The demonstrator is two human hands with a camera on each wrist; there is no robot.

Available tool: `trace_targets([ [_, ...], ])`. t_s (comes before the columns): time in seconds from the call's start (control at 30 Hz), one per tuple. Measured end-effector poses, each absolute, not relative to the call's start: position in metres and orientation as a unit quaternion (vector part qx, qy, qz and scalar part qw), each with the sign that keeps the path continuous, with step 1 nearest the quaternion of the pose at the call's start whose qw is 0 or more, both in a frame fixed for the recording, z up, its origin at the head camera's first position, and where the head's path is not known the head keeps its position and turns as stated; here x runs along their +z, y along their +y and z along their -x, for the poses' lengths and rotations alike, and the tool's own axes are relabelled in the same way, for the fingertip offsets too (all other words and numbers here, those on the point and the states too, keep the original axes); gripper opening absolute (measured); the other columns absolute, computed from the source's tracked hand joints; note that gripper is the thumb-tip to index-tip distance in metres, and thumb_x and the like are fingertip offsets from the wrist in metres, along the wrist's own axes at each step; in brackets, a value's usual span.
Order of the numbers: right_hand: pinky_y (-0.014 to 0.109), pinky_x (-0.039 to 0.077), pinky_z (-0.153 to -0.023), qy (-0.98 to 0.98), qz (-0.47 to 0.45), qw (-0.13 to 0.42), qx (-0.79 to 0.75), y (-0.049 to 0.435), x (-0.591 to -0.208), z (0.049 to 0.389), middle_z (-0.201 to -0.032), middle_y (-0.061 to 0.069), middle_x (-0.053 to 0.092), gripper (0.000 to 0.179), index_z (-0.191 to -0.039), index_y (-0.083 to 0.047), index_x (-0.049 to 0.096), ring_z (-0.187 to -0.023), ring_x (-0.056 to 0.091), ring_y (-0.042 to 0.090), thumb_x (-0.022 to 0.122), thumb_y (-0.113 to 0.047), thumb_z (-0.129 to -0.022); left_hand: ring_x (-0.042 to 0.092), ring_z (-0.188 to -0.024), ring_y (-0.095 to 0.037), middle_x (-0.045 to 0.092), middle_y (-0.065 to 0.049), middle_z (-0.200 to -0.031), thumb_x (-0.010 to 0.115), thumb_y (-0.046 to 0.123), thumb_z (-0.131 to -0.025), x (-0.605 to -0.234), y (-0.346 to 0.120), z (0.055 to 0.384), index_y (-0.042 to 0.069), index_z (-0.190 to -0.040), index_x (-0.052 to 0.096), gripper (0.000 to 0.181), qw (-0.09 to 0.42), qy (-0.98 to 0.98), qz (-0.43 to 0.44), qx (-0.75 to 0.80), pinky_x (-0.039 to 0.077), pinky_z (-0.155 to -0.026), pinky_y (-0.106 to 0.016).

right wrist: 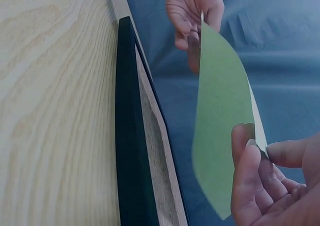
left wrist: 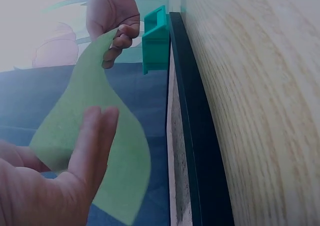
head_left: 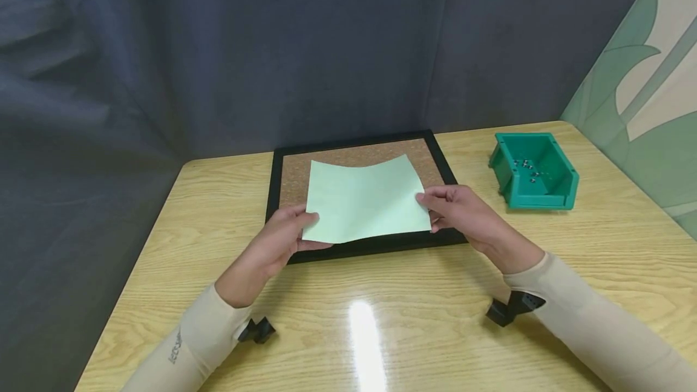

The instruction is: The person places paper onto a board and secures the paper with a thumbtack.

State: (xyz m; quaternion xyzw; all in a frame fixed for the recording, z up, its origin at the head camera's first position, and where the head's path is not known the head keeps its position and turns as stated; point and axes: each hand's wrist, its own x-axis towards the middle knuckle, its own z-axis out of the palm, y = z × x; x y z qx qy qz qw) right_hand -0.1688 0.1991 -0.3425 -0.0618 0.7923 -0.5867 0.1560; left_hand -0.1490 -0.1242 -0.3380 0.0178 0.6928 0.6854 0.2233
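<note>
A light green sheet of paper [head_left: 365, 201], bowed along its length, is held up over a cork board [head_left: 348, 153] with a black frame [head_left: 381, 245]. My left hand [head_left: 280, 235] pinches its left edge, thumb on the upper face and fingers underneath. At the opposite edge my right hand [head_left: 460, 210] grips the paper between thumb and fingers. Seen in the left wrist view, the sheet [left wrist: 100, 105] hangs in the air above the board, two left fingers [left wrist: 92, 141] lying straight against its underside. The right wrist view shows the right fingertips [right wrist: 245, 156] pinching the sheet's edge.
A green plastic bin [head_left: 541, 201] with several small metallic pieces inside stands at the right of the wooden table [head_left: 430, 319]. Behind the table hangs a dark cloth [head_left: 305, 47]. A patterned wall [head_left: 642, 101] rises at the right.
</note>
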Motion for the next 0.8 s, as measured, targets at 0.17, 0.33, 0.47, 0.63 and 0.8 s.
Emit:
trace_targets([
  [0.17,0.028,0.057,-0.07,0.795,0.056,0.158,-0.583,0.2,-0.345,0.172,-0.074,-0.001,0.052,0.026,-0.091,-0.003,0.061,-0.071,0.056,0.015,0.054,-0.025,-0.104,0.071,-0.107,-0.03,-0.002,-0.019,-0.165,0.041,0.011,-0.104,-0.343,-0.126,0.149,-0.002,-0.158,0.009,0.064,0.248,0.688,-0.015,0.682,0.031,-0.118,-0.053],
  [0.33,0.027,0.057,-0.07,0.802,0.058,0.162,-0.572,0.203,-0.347,0.174,-0.082,0.003,0.055,0.031,-0.107,0.003,0.063,-0.074,0.056,0.014,0.053,-0.026,-0.105,0.068,-0.113,-0.032,-0.001,-0.022,-0.165,0.038,0.004,-0.104,-0.346,-0.123,0.151,-0.002,-0.158,0.006,0.063,0.252,0.675,-0.017,0.693,0.049,-0.102,-0.051],
  [0.47,0.026,0.057,-0.071,0.804,0.061,0.168,-0.566,0.203,-0.348,0.176,-0.115,0.012,0.053,0.037,-0.114,0.006,0.061,-0.078,0.054,0.015,0.052,-0.029,-0.105,0.054,-0.131,-0.035,-0.002,-0.019,-0.165,0.036,0.003,-0.105,-0.348,-0.122,0.152,-0.004,-0.156,0.015,0.056,0.245,0.672,-0.018,0.699,0.051,-0.101,-0.049],
  [0.63,0.028,0.057,-0.074,0.799,0.078,0.21,-0.559,0.204,-0.349,0.176,-0.11,0.011,0.06,0.046,-0.132,0.004,0.048,-0.085,0.068,0.015,0.051,-0.033,-0.105,0.058,-0.129,-0.031,0.008,-0.017,-0.165,0.031,0.006,-0.107,-0.349,-0.122,0.155,-0.001,-0.155,0.023,0.049,0.234,0.668,0.003,0.707,0.053,-0.099,-0.043],
  [0.8,0.03,0.056,-0.076,0.791,0.095,0.224,-0.561,0.206,-0.351,0.175,-0.094,0.004,0.071,0.053,-0.14,0.004,0.036,-0.087,0.072,0.015,0.054,-0.03,-0.103,0.072,-0.104,-0.025,-0.011,-0.015,-0.166,0.033,0.009,-0.108,-0.351,-0.124,0.157,0.002,-0.159,-0.005,0.064,0.236,0.658,0.042,0.714,0.057,-0.081,-0.02],
])
